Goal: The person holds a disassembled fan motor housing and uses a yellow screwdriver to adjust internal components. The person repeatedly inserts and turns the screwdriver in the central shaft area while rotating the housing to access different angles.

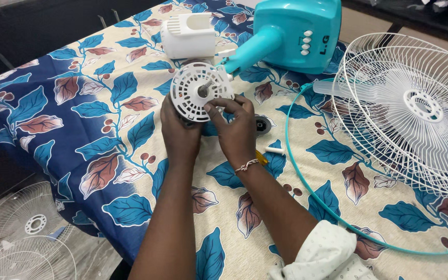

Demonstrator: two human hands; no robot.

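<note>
Fan stripped, grille [410, 103] off | my left hand [180, 132], right hand [237, 129] both grip white motor housing [199, 92] | reassembly remains

wire guard [410, 103]: right side cut off | motor [193, 122]: behind hands [182, 135]

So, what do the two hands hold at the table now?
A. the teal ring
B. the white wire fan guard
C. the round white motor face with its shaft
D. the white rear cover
C: both the left hand and the right hand grip the round white motor face; the wire fan guard lies apart on the right.
</note>
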